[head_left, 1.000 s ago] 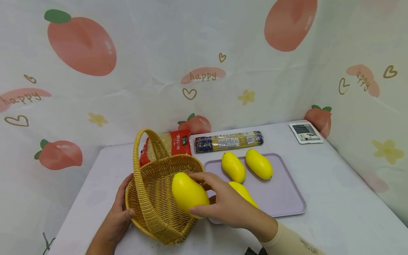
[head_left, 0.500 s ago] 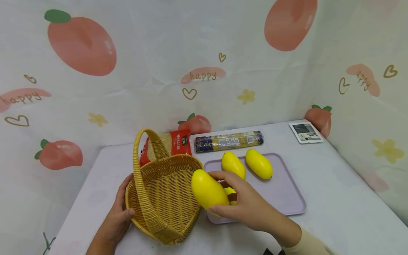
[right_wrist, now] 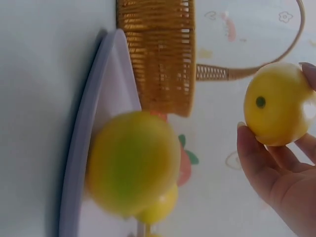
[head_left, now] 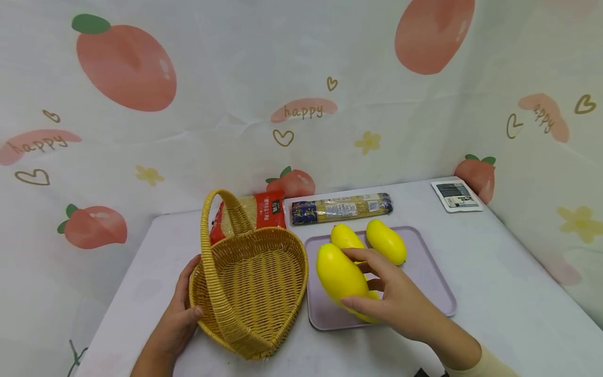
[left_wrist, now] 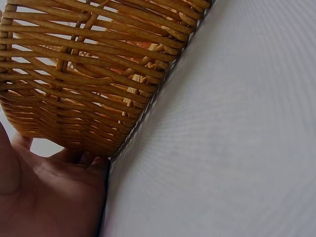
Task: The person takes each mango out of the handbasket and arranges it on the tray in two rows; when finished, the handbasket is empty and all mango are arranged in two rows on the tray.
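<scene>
A yellow mango (head_left: 340, 272) is held in my right hand (head_left: 400, 303), thumb on the near side and fingers on the far side. It is raised above the left part of a lilac tray (head_left: 431, 277). The right wrist view shows the same mango (right_wrist: 269, 106) well above the tray's rim (right_wrist: 74, 192). On the tray lie more mangoes: one at the back left (head_left: 346, 235), one at the back right (head_left: 387, 243), and one in front, mostly hidden. My left hand (head_left: 175, 319) grips the left side of a heart-shaped wicker basket (head_left: 264, 293); its bare woven bottom shows.
Behind the basket lies a red bag of pale food (head_left: 270, 212). A long clear-and-blue pack of noodles (head_left: 344, 208) lies behind the tray. Far right is a white pouch (head_left: 457, 196). The basket's tall handle (head_left: 214, 277) arches over its left half. A printed curtain closes the back.
My right hand has moved right with the mango, from above the basket to above the tray. My left hand stays on the basket. The view has shifted slightly.
</scene>
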The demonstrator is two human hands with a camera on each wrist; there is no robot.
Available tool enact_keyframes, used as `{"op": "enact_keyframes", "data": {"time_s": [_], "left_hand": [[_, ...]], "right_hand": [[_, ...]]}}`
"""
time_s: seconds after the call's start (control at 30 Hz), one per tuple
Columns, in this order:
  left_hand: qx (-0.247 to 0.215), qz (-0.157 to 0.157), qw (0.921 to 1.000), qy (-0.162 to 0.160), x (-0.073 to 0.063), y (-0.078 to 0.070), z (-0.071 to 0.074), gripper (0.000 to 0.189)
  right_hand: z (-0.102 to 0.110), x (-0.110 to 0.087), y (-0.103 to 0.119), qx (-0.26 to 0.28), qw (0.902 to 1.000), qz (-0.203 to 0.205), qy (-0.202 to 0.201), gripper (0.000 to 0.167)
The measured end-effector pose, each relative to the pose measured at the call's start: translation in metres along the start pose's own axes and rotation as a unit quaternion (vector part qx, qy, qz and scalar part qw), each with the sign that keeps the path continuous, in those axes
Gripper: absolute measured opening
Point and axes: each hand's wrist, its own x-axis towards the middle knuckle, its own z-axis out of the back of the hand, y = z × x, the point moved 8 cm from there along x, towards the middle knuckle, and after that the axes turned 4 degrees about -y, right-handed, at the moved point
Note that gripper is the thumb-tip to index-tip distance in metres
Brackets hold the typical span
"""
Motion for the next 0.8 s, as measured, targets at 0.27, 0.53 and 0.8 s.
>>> {"op": "enact_keyframes", "data": {"time_s": [0.27,0.53,0.8], "left_hand": [[-0.004,-0.001,1.0000,-0.002,0.000,-0.001,-0.001,0.103],[0.001,0.004,1.0000,-0.006,0.000,-0.001,0.000,0.103],[0.004,0.001,1.0000,-0.007,0.000,-0.002,-0.001,0.103]], "right_hand": [[0.024,-0.007,-0.012,-0.020,0.9988,-0.029,-0.034,0.067],[0.043,-0.014,-0.028,-0.016,0.9964,-0.053,-0.064,0.067],[0.066,-0.019,-0.038,-0.029,0.9923,-0.079,-0.091,0.067]]}}
